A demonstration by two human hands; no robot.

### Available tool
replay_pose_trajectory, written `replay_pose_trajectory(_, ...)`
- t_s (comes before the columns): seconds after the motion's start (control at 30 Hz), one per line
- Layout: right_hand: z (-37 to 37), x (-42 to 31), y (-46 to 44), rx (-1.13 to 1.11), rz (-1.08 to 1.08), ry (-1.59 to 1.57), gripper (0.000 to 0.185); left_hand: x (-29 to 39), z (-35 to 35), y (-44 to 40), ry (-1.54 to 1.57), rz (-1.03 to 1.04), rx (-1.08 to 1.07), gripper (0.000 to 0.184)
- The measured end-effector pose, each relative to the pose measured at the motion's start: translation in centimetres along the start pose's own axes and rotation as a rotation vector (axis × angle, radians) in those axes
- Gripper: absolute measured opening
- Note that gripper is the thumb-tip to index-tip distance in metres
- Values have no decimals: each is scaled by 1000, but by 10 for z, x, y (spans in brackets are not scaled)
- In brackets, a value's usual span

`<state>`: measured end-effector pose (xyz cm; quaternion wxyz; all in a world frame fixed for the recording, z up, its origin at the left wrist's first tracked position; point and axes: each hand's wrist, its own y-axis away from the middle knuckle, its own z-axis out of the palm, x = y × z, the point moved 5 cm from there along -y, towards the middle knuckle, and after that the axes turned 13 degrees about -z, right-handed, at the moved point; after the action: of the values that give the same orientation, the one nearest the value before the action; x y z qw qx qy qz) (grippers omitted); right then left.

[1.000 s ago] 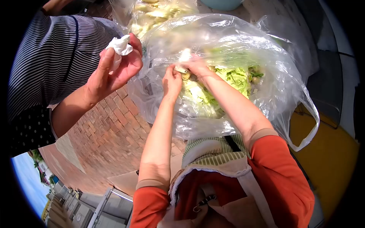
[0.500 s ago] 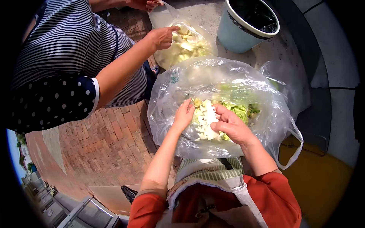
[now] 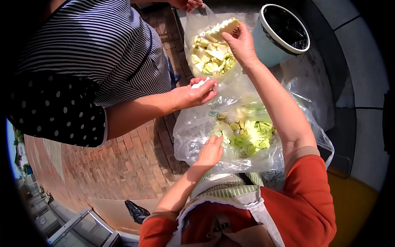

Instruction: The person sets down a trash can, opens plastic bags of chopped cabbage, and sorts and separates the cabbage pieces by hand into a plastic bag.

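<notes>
My right hand (image 3: pixel 240 43) pinches a pale, ridged vegetable piece (image 3: pixel 222 29) above a smaller plastic bag of cut pale-green pieces (image 3: pixel 213 55). At the near left of a large clear plastic bag (image 3: pixel 191 131), my left hand (image 3: pixel 211 151) rests with slightly bent fingers beside the greens, with nothing visible in it. Leafy light-green vegetables (image 3: pixel 255 138) and small round pieces (image 3: pixel 234 126) lie inside the large bag. Between the two bags, another person's hand (image 3: pixel 195 94) holds something white and crumpled (image 3: pixel 200 83).
A person in a striped garment (image 3: pixel 94 53) stands at the left, their other hand (image 3: pixel 190 5) at the smaller bag's rim. A light-blue bin with a black liner (image 3: pixel 265 41) stands at the upper right. Brick paving (image 3: pixel 127 164) lies at the lower left.
My right hand has carried the pale piece from the large bag up over the smaller bag. My left hand has shifted slightly down and right. The other person's hand has moved back between the bags.
</notes>
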<state>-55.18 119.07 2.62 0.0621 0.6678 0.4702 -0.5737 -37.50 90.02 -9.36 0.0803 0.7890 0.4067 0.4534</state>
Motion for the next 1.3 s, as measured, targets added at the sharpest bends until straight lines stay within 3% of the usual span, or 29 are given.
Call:
replay_pose_trajectory(0.03,-4,-7,14,-19,27,133,44,3,-1,5,-40,45,61,45)
replay_pose_trajectory(0.1,-31,-55,40,-37,-131,-132,38,4,-11,-4,-74,95,184,47)
replay_pose_trajectory(0.17,-54,-107,94,-250,111,-430,23,11,-25,-16,-117,96,255,53)
replay_pose_trajectory(0.27,-70,-107,190,-746,497,-675,21,13,-37,-43,-185,21,289,59)
replay_pose_trajectory(0.3,-71,-80,223,-916,622,-640,29,15,-39,-51,-185,17,279,59)
replay_pose_trajectory(0.37,-87,-36,256,-1179,422,-44,49,12,-36,-61,-223,-111,213,63)
replay_pose_trajectory(0.43,-120,4,254,-938,103,644,67,17,-28,-61,-289,-154,118,64)
replay_pose_trajectory(0.5,-161,21,208,-390,-17,594,70,22,-10,-49,-369,51,28,70)
replay_pose_trajectory(0.53,-175,20,196,-319,17,605,66,18,-3,-43,-374,59,9,70)
replay_pose_trajectory(0.57,-187,14,188,-247,50,617,61,17,8,-35,-443,212,-56,71)
replay_pose_trajectory(0.6,-192,6,187,-245,73,622,61,16,17,-26,-507,364,-126,72)
replay_pose_trajectory(0.63,-185,8,193,-484,276,566,55,17,20,-22,-509,367,-147,72)
replay_pose_trajectory(0.67,-179,10,205,-716,470,496,50,16,29,-18,-620,342,-306,71)
replay_pose_trajectory(0.7,-167,4,222,-809,437,476,43,17,34,-16,-728,316,-462,71)
replay_pose_trajectory(0.73,-153,4,245,-994,339,443,45,24,33,-14,-833,280,-503,55)
replay_pose_trajectory(0.77,-140,-1,271,-1138,252,462,48,21,40,-17,-836,280,-501,55)
replay_pose_trajectory(0.83,-121,-7,318,-1299,441,341,61,-2,59,-23,-1007,211,-699,30)
replay_pose_trajectory(0.9,-112,-6,361,-1190,327,269,69,3,52,-18,-976,251,-643,23)
replay_pose_trajectory(0.97,-114,-18,378,-1113,201,380,59,19,41,-8,-939,304,-598,19)
replay_pose_trajectory(1.0,-115,-18,379,-1111,207,379,59,35,28,-3,-919,332,-563,17)
replay_pose_trajectory(1.07,-118,-12,388,-1299,347,435,35,72,-5,3,-866,375,-501,15)
replay_pose_trajectory(1.1,-124,-13,379,-1295,352,436,35,91,-24,6,-834,388,-473,15)
replay_pose_trajectory(1.17,-144,-35,335,-1127,281,259,17,138,-76,19,-734,495,-225,16)
replay_pose_trajectory(1.23,-178,-76,271,-730,271,87,13,167,-109,33,-705,495,-148,18)
replay_pose_trajectory(1.3,-199,-86,246,-664,218,73,13,168,-116,33,-679,499,-73,21)
